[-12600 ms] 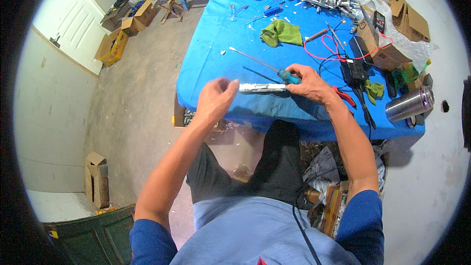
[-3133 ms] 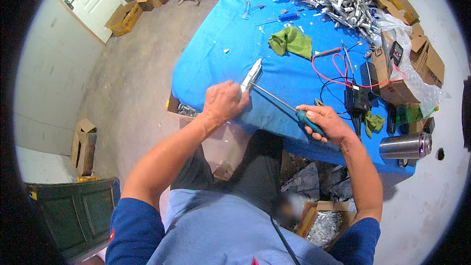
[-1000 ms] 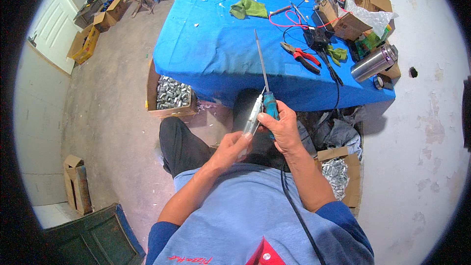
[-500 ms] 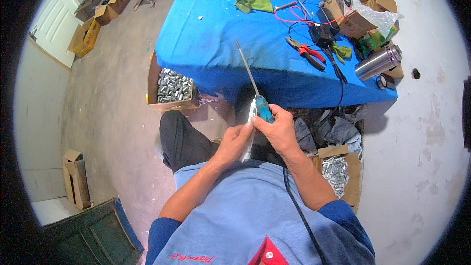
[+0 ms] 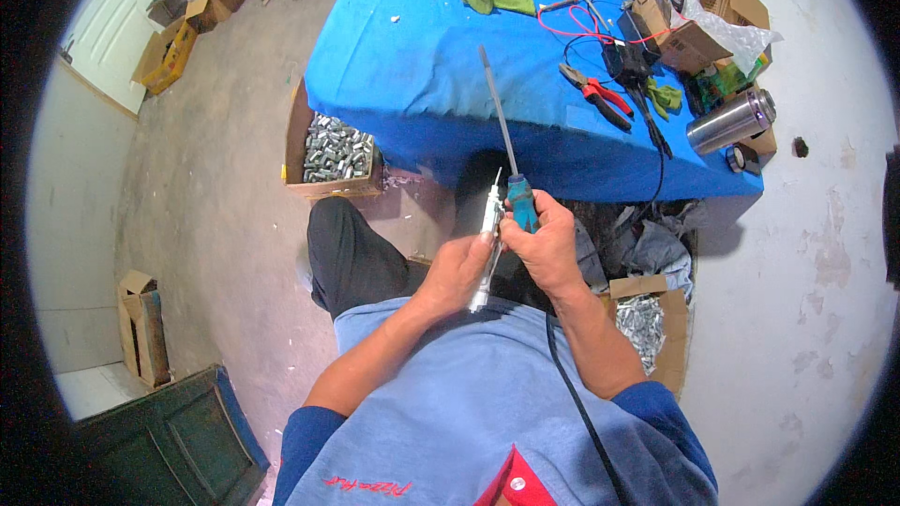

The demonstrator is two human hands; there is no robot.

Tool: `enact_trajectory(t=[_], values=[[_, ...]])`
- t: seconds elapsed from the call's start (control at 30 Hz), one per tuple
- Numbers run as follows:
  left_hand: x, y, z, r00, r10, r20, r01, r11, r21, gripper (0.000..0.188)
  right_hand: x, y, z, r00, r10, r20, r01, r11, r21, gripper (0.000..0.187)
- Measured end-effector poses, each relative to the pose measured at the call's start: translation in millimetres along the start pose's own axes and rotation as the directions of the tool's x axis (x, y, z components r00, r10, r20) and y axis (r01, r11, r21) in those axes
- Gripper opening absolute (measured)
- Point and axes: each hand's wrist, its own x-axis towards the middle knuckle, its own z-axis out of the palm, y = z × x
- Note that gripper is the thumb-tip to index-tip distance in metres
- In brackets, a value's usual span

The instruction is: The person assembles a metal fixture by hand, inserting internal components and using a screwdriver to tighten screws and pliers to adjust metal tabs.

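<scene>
Blue cloth covers the table (image 5: 412,66), with red-handled pliers (image 5: 594,90) lying toward its near right corner. Head view: the slim white part (image 5: 492,214) is held short of the table's near edge, above the lap, the left hand's (image 5: 455,274) fingers wrapped about its middle. The right hand (image 5: 547,242) grasps the teal-handled screwdriver (image 5: 522,201) just beside it, shaft toward the table; whether the right thumb presses the part cannot be told. Judgement: good handling calls for a steady left grip and light force, tip kept clear of fingers.
</scene>
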Motion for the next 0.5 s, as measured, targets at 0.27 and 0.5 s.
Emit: enact_trajectory(t=[0.27, 0.5], values=[[-1.3, 7.7, 0.7, 0.999, 0.02, 0.025, -0.015, 0.98, -0.198, 0.053, -9.2, -7.4, 5.3, 0.999, -0.014, -0.037, 0.015, 0.999, 0.039, 0.03], [2.6, -8.9, -6.9, 0.99, -0.101, 0.099, 0.129, 0.934, -0.333, 0.044, -13.8, -9.1, 9.4, 0.996, -0.081, -0.038, 0.076, 0.989, -0.124, 0.034]])
